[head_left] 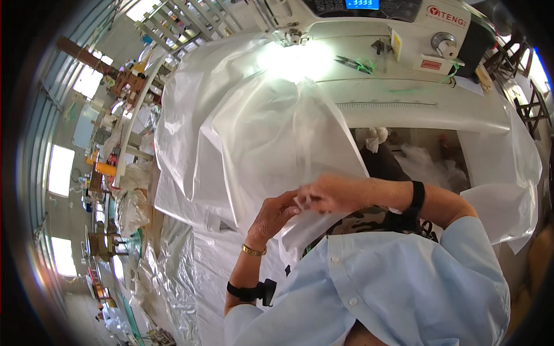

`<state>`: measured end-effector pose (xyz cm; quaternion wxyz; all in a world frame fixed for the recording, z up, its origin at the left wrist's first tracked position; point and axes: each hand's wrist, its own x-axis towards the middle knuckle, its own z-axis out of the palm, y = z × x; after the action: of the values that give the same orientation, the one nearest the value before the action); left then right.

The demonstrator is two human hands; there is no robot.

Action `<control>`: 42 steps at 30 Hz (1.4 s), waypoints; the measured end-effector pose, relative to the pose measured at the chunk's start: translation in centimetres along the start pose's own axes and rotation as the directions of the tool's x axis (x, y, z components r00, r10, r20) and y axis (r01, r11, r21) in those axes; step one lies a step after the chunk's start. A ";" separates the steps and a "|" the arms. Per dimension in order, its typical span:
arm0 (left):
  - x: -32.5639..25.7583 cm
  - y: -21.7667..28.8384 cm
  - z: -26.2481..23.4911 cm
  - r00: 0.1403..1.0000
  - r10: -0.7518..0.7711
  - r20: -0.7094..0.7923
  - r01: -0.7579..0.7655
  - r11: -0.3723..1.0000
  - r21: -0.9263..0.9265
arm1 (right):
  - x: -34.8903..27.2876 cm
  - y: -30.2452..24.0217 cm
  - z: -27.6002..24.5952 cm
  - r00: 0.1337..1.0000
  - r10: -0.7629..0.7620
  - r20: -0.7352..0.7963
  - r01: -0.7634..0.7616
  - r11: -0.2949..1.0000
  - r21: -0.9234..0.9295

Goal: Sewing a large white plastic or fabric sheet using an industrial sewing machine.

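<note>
Translucent sheet (277, 127), draped on the near side of the sewing machine (381, 33). Its near edge is pinched by the left hand (276, 216); the blurred right hand's (333, 193) grip cannot be told. Edges are best kept even, unstretched.

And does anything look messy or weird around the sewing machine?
Yes: green thread lies in a loose tangle at the snips on the sewing machine bed, not neatly wound. The translucent white sheet is wrinkled, but I see no rip.
</note>
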<state>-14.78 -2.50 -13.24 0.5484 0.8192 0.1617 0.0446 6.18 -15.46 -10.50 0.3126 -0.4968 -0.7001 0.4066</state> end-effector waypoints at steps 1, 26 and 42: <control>-0.6 0.4 0.5 0.996 -0.038 -0.082 0.047 0.993 0.109 | 0.1 0.5 -0.2 0.996 -0.011 -0.094 0.008 0.999 -0.037; -43.6 -10.3 -26.9 0.413 -0.416 -0.810 0.823 -0.210 0.528 | -5.9 -0.3 -1.7 0.977 0.153 0.151 -0.138 0.985 -0.105; -6.0 11.6 -0.5 0.931 0.355 0.084 -0.225 0.377 0.899 | -6.7 -1.4 0.4 0.995 -0.099 0.013 0.096 0.913 -0.396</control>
<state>-18.09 -7.96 -1.85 0.0018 0.9941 0.0476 0.0977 7.33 -22.14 -9.66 0.2282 -0.5155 -0.7907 0.2388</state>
